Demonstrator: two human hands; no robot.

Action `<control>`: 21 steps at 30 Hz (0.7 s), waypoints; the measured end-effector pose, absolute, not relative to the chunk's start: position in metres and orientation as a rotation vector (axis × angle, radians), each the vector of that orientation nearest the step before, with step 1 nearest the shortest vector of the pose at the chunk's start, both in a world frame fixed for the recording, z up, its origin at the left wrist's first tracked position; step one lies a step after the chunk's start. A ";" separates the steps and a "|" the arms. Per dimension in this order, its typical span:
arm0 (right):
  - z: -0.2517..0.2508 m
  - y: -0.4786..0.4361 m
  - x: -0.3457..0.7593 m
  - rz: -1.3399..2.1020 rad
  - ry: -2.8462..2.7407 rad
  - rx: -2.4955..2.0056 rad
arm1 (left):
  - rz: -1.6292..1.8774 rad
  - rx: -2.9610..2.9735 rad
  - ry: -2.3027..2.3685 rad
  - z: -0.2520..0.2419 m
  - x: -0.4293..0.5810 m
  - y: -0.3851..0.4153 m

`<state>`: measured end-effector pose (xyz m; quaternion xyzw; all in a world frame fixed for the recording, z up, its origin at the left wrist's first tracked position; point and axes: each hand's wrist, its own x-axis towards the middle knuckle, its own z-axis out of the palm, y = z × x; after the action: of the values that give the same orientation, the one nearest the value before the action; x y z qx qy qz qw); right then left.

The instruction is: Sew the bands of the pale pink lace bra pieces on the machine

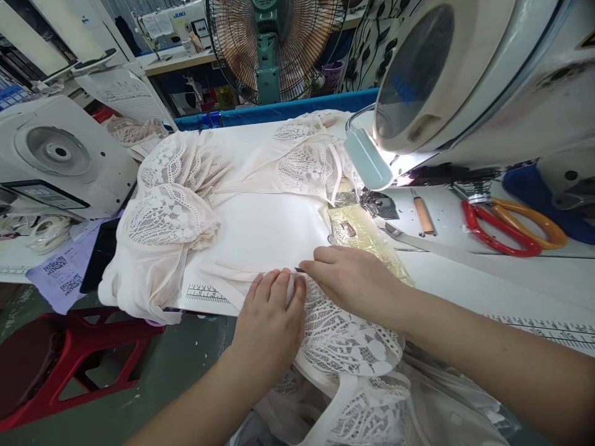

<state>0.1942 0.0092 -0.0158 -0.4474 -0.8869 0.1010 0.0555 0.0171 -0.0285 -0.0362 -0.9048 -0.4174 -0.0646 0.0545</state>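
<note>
At the table's front edge lies a pale cream lace bra (351, 337), its lower part hanging over the edge. My left hand (274, 310) has its fingers bent and close together, gripping the bra's narrow upper edge against the table. Just right of it, my right hand (353, 279) is closed in a pinch. From its fingertips a small dark pointed tool (299, 270) sticks out toward the left fingertips; the rest of it is hidden in the hand. A strip of pale fabric (227, 272) runs left from my hands across the white tabletop (274, 229).
More lace bras lie in a pile (167, 217) on the left and at the back. A sewing machine head (446, 93) overhangs the right, near red-handled scissors (502, 232) and a wooden-handled tool (423, 214). Behind stands a fan (268, 56); a red stool (83, 353) is lower left.
</note>
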 end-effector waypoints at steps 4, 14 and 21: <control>-0.015 0.013 0.196 0.318 -2.731 -1.346 | -0.232 -2.745 -1.256 -0.035 0.018 -0.027; -0.020 0.005 0.220 0.270 -2.747 -1.300 | -0.302 -2.729 -1.278 -0.035 0.020 -0.027; -0.015 0.004 0.215 0.247 -2.653 -1.314 | -0.306 -2.719 -1.232 -0.035 0.019 -0.027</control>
<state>0.2150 0.0042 -0.0150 -0.4408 -0.8897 0.0827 0.0852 0.0190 -0.0267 -0.0351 -0.9038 -0.4097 -0.1017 0.0703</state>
